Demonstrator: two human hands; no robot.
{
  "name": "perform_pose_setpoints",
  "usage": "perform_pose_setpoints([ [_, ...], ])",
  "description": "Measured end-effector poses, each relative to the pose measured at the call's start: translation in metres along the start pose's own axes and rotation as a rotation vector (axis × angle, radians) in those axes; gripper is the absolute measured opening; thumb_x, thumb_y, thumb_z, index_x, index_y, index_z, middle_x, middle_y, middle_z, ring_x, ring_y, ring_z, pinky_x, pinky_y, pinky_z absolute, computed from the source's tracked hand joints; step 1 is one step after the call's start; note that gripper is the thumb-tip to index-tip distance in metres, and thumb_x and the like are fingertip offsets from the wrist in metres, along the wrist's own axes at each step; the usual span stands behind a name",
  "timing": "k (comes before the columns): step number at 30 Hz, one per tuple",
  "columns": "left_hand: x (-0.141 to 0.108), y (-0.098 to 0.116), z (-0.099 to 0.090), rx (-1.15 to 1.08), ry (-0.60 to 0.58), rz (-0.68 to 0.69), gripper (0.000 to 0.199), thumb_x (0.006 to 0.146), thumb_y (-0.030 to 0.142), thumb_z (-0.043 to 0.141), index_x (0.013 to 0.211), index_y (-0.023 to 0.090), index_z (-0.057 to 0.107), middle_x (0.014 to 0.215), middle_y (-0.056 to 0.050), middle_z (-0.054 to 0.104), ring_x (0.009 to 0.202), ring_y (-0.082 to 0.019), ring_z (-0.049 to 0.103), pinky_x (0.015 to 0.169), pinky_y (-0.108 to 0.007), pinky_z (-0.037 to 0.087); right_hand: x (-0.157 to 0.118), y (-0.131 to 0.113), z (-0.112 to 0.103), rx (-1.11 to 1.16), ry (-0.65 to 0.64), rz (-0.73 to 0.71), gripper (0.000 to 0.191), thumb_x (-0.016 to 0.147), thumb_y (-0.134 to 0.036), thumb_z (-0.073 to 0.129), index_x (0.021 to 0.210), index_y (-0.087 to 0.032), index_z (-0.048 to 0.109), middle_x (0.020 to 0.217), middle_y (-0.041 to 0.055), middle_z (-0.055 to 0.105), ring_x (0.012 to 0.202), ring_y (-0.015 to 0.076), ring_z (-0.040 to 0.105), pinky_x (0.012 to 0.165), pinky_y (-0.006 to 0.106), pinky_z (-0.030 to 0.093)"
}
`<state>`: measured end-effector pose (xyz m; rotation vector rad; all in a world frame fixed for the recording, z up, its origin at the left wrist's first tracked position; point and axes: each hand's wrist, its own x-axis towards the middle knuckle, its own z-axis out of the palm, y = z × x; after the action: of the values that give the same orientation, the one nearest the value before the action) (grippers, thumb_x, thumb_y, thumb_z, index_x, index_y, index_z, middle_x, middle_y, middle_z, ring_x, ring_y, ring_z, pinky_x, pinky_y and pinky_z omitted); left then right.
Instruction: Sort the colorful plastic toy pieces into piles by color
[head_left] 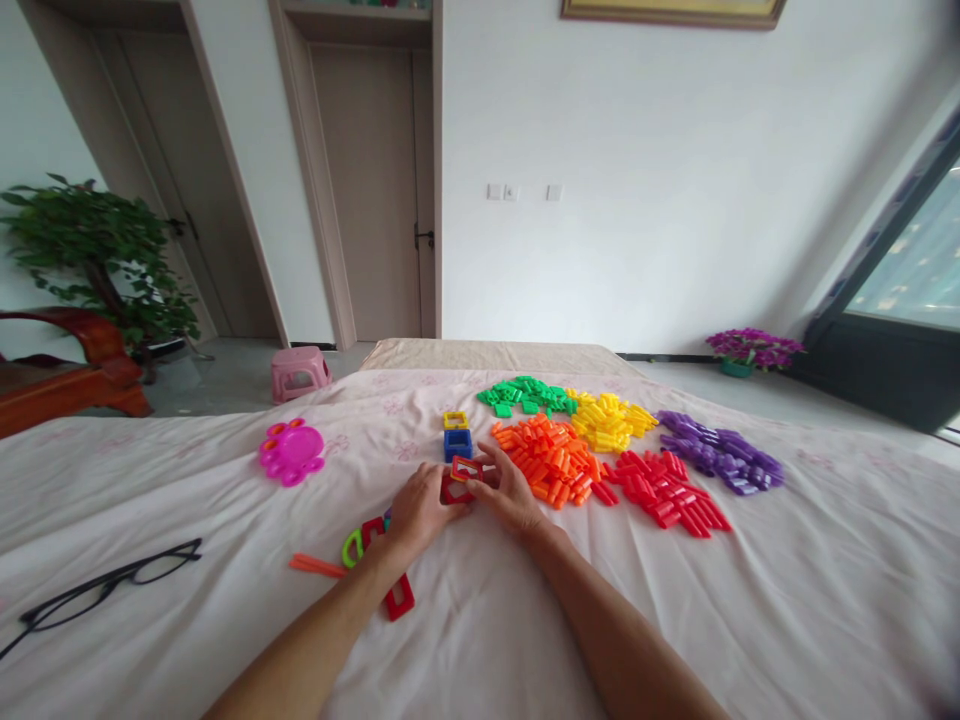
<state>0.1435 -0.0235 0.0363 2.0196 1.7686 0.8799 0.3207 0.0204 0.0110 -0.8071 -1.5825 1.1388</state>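
Observation:
Red square frame pieces (457, 488) are between my hands at the middle of the cloth. My left hand (422, 508) has its fingers closed on their left side. From the right, my right hand (511, 492) grips an upper red frame (466, 468), tilted over the others. Just beyond my hands stand a blue square block (457, 444) and a yellow square frame (454, 420). Beside my left forearm lie a red rectangular frame (400, 597), a light green ring-like piece (352, 548) and thin orange strips (317, 566); my forearm partly covers this group.
Piles of green (529, 394), yellow (611, 420), orange (553, 458), red (667, 490) and purple pieces (720, 452) spread to the right. A pink paw-shaped tray (292, 451) and black glasses (112, 583) lie left. A pink stool (300, 373) stands beyond the cloth.

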Motion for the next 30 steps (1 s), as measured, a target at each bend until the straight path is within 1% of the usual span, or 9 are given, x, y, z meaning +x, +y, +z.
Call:
perform_pose_setpoints([
  [5, 0.009, -0.012, -0.003, -0.169, 0.007, -0.048, 0.055, 0.067, 0.039, 0.078, 0.114, 0.013, 0.065, 0.114, -0.015, 0.067, 0.106, -0.026, 0.064, 0.089, -0.034, 0.047, 0.002, 0.001, -0.004, 0.027, 0.042, 0.006, 0.073, 0.075, -0.048, 0.077, 0.138, -0.025, 0.049, 0.123, 0.0117, 0.058, 0.094, 0.0230, 0.067, 0.083, 0.043, 0.057],
  [7, 0.014, -0.021, -0.011, -0.173, 0.010, -0.070, 0.055, 0.066, 0.037, 0.078, 0.114, 0.014, 0.066, 0.112, -0.014, 0.068, 0.103, -0.026, 0.065, 0.090, -0.034, 0.048, 0.003, 0.003, -0.006, 0.029, 0.044, -0.006, 0.075, 0.075, -0.047, 0.077, 0.140, -0.025, 0.048, 0.126, 0.0122, 0.058, 0.099, 0.0241, 0.066, 0.086, 0.044, 0.056],
  [10, 0.020, -0.036, -0.029, -0.165, 0.021, -0.100, 0.053, 0.060, 0.030, 0.081, 0.110, 0.018, 0.069, 0.113, -0.012, 0.069, 0.104, -0.026, 0.064, 0.092, -0.034, 0.047, 0.004, 0.005, -0.007, -0.027, -0.014, -0.042, 0.075, 0.075, -0.041, 0.077, 0.141, -0.025, 0.047, 0.127, 0.0111, 0.060, 0.107, 0.0258, 0.063, 0.091, 0.044, 0.054],
  [12, 0.022, -0.045, -0.041, -0.158, 0.019, -0.109, 0.052, 0.056, 0.026, 0.082, 0.106, 0.019, 0.071, 0.113, -0.011, 0.070, 0.105, -0.027, 0.064, 0.093, -0.034, 0.047, 0.003, 0.004, -0.007, -0.139, -0.075, -0.061, 0.072, 0.074, -0.035, 0.077, 0.140, -0.025, 0.049, 0.126, 0.0100, 0.062, 0.111, 0.0268, 0.061, 0.095, 0.045, 0.051],
  [14, 0.023, -0.050, -0.051, -0.159, -0.002, -0.113, 0.053, 0.054, 0.024, 0.083, 0.105, 0.018, 0.072, 0.113, -0.011, 0.070, 0.101, -0.027, 0.065, 0.091, -0.034, 0.048, 0.003, 0.001, -0.007, -0.323, -0.132, -0.077, 0.068, 0.073, -0.029, 0.077, 0.137, -0.024, 0.055, 0.125, 0.0096, 0.063, 0.114, 0.0285, 0.060, 0.098, 0.046, 0.048],
  [18, 0.021, -0.054, -0.064, -0.161, -0.065, -0.093, 0.056, 0.054, 0.023, 0.081, 0.109, 0.018, 0.073, 0.114, -0.011, 0.071, 0.101, -0.027, 0.066, 0.086, -0.031, 0.050, 0.006, -0.006, -0.008, -0.650, -0.235, -0.142, 0.064, 0.071, -0.023, 0.076, 0.133, -0.024, 0.060, 0.126, 0.0089, 0.065, 0.117, 0.0308, 0.056, 0.102, 0.046, 0.043],
  [22, 0.020, -0.054, -0.067, -0.135, -0.101, -0.064, 0.059, 0.051, 0.020, 0.081, 0.109, 0.020, 0.074, 0.112, -0.010, 0.072, 0.102, -0.028, 0.066, 0.087, -0.032, 0.050, 0.011, -0.010, -0.010, -0.797, -0.326, -0.192, 0.062, 0.071, -0.029, 0.077, 0.131, -0.025, 0.061, 0.120, 0.0076, 0.068, 0.112, 0.0290, 0.057, 0.098, 0.042, 0.043],
  [25, 0.020, -0.051, -0.063, -0.104, -0.122, -0.024, 0.054, 0.052, 0.020, 0.080, 0.106, 0.022, 0.075, 0.108, -0.008, 0.071, 0.101, -0.027, 0.066, 0.088, -0.031, 0.049, 0.012, -0.014, -0.010, -0.860, -0.313, -0.177, 0.060, 0.067, -0.034, 0.081, 0.124, -0.022, 0.065, 0.113, 0.0086, 0.069, 0.106, 0.0289, 0.059, 0.093, 0.040, 0.045],
  [30, 0.019, -0.043, -0.051, -0.059, -0.150, 0.060, 0.056, 0.053, 0.018, 0.080, 0.109, 0.020, 0.074, 0.112, -0.008, 0.069, 0.107, -0.027, 0.063, 0.094, -0.032, 0.046, 0.011, -0.022, -0.015, -0.884, -0.267, -0.188, 0.054, 0.066, -0.036, 0.082, 0.115, -0.020, 0.068, 0.105, 0.0088, 0.070, 0.099, 0.0276, 0.061, 0.088, 0.037, 0.046],
])
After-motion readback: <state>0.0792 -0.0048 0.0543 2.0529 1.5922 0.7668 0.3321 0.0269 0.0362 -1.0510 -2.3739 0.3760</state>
